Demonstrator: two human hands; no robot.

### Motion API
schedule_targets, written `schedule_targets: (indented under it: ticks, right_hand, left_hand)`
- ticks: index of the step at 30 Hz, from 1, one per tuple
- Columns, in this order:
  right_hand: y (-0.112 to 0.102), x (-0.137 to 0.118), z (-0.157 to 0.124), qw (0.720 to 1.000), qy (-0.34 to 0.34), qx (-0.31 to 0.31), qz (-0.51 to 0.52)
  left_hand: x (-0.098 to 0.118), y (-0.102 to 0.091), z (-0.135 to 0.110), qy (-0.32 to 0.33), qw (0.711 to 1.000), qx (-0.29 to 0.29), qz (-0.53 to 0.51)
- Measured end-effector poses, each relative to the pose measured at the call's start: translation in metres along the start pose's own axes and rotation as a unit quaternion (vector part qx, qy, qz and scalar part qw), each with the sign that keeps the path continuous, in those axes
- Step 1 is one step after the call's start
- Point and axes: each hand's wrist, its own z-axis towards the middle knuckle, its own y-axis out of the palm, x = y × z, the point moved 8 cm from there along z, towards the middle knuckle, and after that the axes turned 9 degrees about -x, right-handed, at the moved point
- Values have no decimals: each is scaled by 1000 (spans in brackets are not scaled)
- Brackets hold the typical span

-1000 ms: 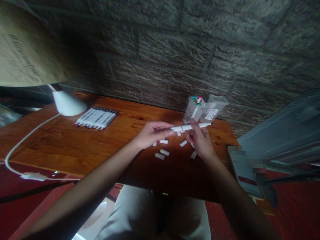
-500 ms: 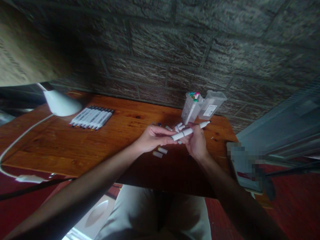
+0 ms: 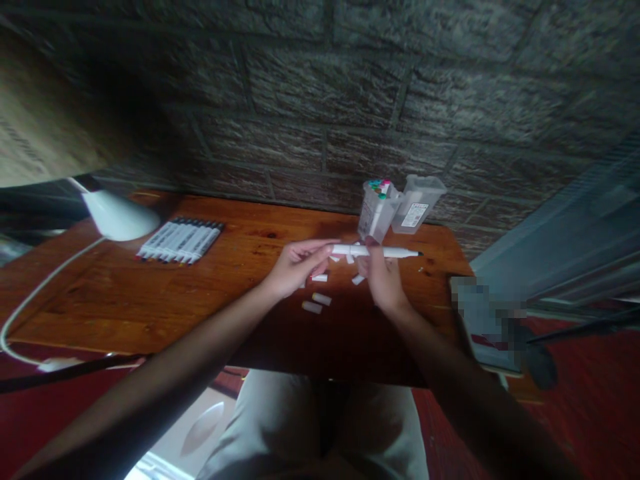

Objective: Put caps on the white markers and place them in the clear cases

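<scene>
Both my hands hold one white marker [image 3: 375, 251] level above the wooden table [image 3: 150, 293]. My left hand [image 3: 299, 265] pinches its left end. My right hand [image 3: 381, 280] grips its middle, and the dark bare tip points right. Several loose white caps [image 3: 316, 303] lie on the table under my hands. A clear box [image 3: 376, 210] with coloured markers stands just behind, close to my right hand.
A second clear box [image 3: 417, 203] leans by the first, against the brick wall. A row of several capped markers [image 3: 180, 241] lies at the back left, beside a white lamp [image 3: 120, 217] and its cable. A booklet [image 3: 487, 327] sits at the table's right edge.
The marker has swung from tilted to level. Its right end now shows a dark bare tip where a white cap was. Both hands keep hold of it.
</scene>
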Motion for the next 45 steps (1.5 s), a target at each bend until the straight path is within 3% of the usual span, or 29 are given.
schedule_targets:
  ticks: [4, 7, 9, 11, 14, 17, 19, 21, 26, 30, 35, 45]
  right_hand:
    - [4, -9, 5, 998, -37, -37, -43]
    - [1, -22, 9, 982, -107, -77, -135]
    - [1, -29, 12, 952, -171, -86, -241]
    - [7, -28, 13, 898, -221, -93, -368]
    - [26, -9, 18, 822, -224, -138, -506]
    - [43, 9, 22, 784, -199, -180, -559]
    - [48, 15, 23, 776, -188, -195, -569]
    - [44, 14, 24, 795, -188, -194, -542]
    - [-2, -13, 27, 920, -195, -110, -322]
    - [-27, -32, 26, 969, -174, -91, -148]
    - [-33, -42, 24, 983, -169, -69, 8]
    - [-29, -40, 22, 986, -160, -53, -3]
  left_hand:
    - [5, -6, 5, 23, 999, 17, -16]
    - [17, -20, 6, 50, 996, 69, -27]
    - [26, -34, 5, 70, 988, 125, -56]
    - [32, -48, 3, 78, 977, 174, -91]
    - [37, -57, 3, 79, 969, 205, -111]
    - [37, -54, 3, 75, 970, 203, -107]
    - [36, -52, 3, 70, 972, 199, -102]
    - [35, -51, 3, 64, 973, 198, -96]
    - [36, -59, 1, 62, 968, 216, -114]
    - [38, -61, 1, 63, 967, 213, -125]
    - [39, -59, 0, 67, 969, 206, -118]
    - [40, -58, 0, 89, 973, 208, -44]
